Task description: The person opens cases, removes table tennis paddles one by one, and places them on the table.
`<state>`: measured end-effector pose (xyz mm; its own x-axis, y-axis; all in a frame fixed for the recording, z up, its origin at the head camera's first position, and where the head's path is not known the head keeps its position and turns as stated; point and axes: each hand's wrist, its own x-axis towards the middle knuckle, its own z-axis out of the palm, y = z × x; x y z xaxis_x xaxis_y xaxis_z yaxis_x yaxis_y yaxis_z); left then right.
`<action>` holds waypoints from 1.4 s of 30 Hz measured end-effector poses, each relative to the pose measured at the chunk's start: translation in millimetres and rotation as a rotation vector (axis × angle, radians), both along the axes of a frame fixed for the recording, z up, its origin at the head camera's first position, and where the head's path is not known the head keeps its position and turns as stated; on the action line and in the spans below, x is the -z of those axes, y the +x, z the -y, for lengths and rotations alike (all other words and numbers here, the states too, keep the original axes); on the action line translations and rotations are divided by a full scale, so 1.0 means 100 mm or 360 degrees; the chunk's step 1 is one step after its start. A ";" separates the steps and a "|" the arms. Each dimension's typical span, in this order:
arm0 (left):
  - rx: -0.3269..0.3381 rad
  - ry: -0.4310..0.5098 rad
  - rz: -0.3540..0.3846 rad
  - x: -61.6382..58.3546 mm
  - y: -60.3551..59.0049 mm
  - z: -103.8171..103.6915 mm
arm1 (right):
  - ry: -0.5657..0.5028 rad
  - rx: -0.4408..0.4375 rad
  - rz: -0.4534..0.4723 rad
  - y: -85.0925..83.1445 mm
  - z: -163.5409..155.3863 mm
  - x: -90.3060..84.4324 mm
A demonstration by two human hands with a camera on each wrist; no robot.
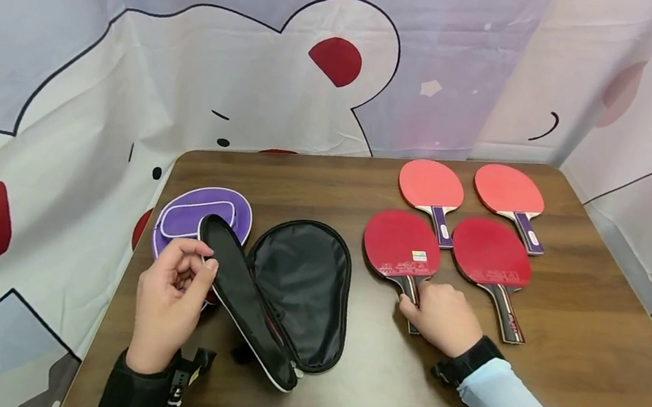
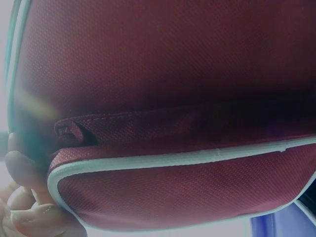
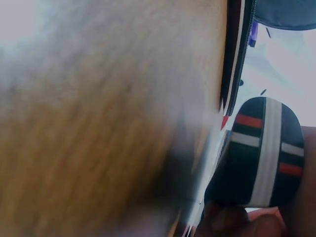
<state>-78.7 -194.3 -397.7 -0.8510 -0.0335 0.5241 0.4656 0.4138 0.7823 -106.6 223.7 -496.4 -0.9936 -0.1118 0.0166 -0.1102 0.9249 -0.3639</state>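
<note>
Makeshift recording corner, likely a home or studio. Cartoon-bear fabric backdrop (image 1: 194,74) draped behind and beside a small dark wood-grain table (image 1: 584,323). Table-tennis paddles (image 1: 459,236) and zip cases (image 1: 288,295) laid out.

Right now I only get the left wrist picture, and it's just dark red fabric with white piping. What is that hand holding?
Observer: From the head view, the left hand holds up the raised flap of an open paddle case, black inside.
Operator: Is anything else near it?
Observer: A purple case lies flat behind it, partly under the open one.
Operator: And the other hand?
Observer: The right hand is curled round the handle of a dark red paddle lying on the wooden table.
Operator: Only one paddle?
Observer: Four in all: another dark red paddle beside it, and two lighter red paddles behind.
</note>
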 end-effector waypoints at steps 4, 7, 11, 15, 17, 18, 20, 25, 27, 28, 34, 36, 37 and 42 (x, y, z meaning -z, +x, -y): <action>0.0020 -0.0016 0.0015 -0.02 -0.03 -0.02 | 0.0003 0.0002 -0.0001 0.00 -0.01 0.01; 0.0030 -0.0048 0.0014 -0.02 -0.05 -0.03 | 0.0004 -0.0001 0.0007 0.00 -0.01 0.01; 0.0022 -0.0103 0.0012 -0.03 -0.08 -0.06 | 0.0016 -0.0011 0.0036 0.00 -0.01 0.00; 0.0009 -0.0202 -0.0012 -0.03 -0.10 -0.11 | 0.0013 -0.0019 0.0103 0.00 -0.03 -0.01; 0.0009 -0.0253 -0.0033 -0.03 -0.11 -0.13 | 0.0019 -0.0024 0.0118 0.00 -0.04 -0.01; 0.0008 -0.0279 -0.0043 -0.03 -0.11 -0.15 | 0.0034 -0.0028 0.0107 0.00 -0.05 -0.02; 0.0009 -0.0321 -0.0062 -0.04 -0.12 -0.18 | 0.0077 -0.0032 0.0055 0.02 -0.06 -0.05; 0.0024 -0.0423 -0.0067 -0.08 -0.14 -0.27 | 0.0031 -0.0100 -0.0246 0.07 0.09 -0.27; 0.0030 -0.0467 -0.0067 -0.09 -0.16 -0.30 | -0.0154 -0.0242 -0.0363 0.10 0.27 -0.40; 0.0031 -0.0485 -0.0070 -0.10 -0.16 -0.31 | -0.0277 -0.0345 -0.0382 0.12 0.39 -0.46; 0.0057 -0.0520 -0.0096 -0.05 -0.16 -0.40 | -0.0727 -0.0861 -0.0240 0.23 1.08 -0.71; 0.0085 -0.0514 -0.0108 -0.02 -0.14 -0.45 | -0.0742 -0.0922 -0.0218 0.25 1.22 -0.73; 0.0094 -0.0516 -0.0113 -0.01 -0.13 -0.47 | -0.0747 -0.0940 -0.0206 0.25 1.28 -0.74; 0.0120 -0.0516 -0.0146 0.01 -0.09 -0.54 | -0.0821 -0.1015 -0.0182 0.25 1.43 -0.74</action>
<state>-88.2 -140.2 -398.4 -0.7935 0.2086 0.5717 0.5667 0.5957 0.5692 -81.7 80.7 -421.9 -0.7313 -0.6040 0.3170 -0.6190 0.3923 -0.6804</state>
